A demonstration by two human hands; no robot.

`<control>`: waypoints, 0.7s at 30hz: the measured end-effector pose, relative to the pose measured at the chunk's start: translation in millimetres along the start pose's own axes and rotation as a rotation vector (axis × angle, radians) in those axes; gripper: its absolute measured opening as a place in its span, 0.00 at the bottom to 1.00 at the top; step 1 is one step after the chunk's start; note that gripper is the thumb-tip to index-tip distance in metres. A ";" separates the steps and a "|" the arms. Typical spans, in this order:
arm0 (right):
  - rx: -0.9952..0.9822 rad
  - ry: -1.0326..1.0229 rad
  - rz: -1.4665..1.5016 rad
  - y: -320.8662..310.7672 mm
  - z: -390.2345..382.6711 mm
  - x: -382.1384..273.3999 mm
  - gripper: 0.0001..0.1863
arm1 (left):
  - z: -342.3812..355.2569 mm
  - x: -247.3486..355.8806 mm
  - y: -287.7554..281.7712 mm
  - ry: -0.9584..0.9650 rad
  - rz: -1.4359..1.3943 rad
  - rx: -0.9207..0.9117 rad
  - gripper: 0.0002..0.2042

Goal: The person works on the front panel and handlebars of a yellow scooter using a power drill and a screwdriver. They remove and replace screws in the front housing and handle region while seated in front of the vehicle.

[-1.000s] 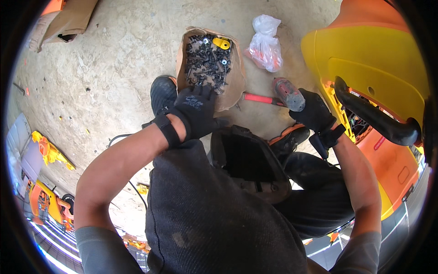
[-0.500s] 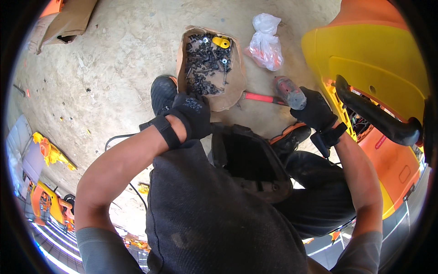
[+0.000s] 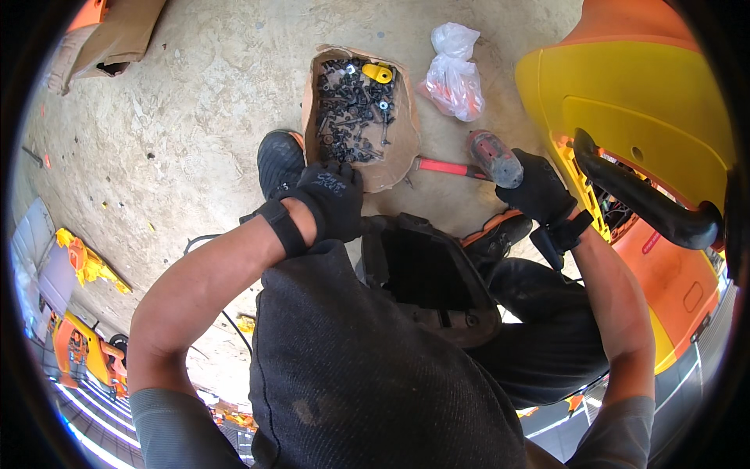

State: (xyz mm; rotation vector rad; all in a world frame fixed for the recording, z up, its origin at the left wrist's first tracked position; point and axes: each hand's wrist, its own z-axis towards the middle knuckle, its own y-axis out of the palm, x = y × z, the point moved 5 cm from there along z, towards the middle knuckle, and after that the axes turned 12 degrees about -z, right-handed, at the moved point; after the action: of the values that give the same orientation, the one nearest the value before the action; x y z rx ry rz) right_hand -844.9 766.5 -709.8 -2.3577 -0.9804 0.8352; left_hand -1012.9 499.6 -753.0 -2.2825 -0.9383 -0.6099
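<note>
My left hand (image 3: 331, 199), in a black glove with pale writing, is at the near left edge of a cardboard box (image 3: 405, 148). Its fingers are curled and close together; the tips, and anything in them, are hidden. Loose dark screws and bolts (image 3: 344, 102) fill much of the box, with a yellow part (image 3: 378, 73) among them. My right hand (image 3: 539, 187), also black-gloved, is closed round a red and grey power drill (image 3: 495, 159), whose front end points toward the box. Just left of the drill lies a red-handled tool (image 3: 449, 166), partly hidden.
An open black plastic part (image 3: 426, 273) sits between my legs. Beyond the drill lies a knotted clear bag (image 3: 455, 74) of orange pieces. A big yellow and orange machine (image 3: 637, 117) with a black handle stands close on the right. More cardboard (image 3: 117, 43) is at the far left.
My left hand has shifted slightly, and its bent fingers show more at the box's edge. The right hand and the drill stay nearly still.
</note>
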 end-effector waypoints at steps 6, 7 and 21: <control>-0.011 0.010 -0.006 0.0 -0.6 -0.9 0.19 | 1.4 2.3 -1.6 -0.015 0.010 -0.021 0.45; -0.008 0.009 -0.001 -0.2 -0.7 -1.1 0.19 | 1.1 2.9 -1.7 -0.012 0.021 -0.019 0.45; 0.000 -0.009 -0.004 -3.1 -1.2 -4.4 0.18 | 2.1 1.5 -0.7 0.030 0.018 0.010 0.44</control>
State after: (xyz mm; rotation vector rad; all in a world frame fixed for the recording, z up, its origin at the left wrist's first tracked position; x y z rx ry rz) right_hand -848.0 765.0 -705.5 -2.3531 -0.9878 0.8454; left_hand -1012.1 502.1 -753.4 -2.2646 -0.9034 -0.6291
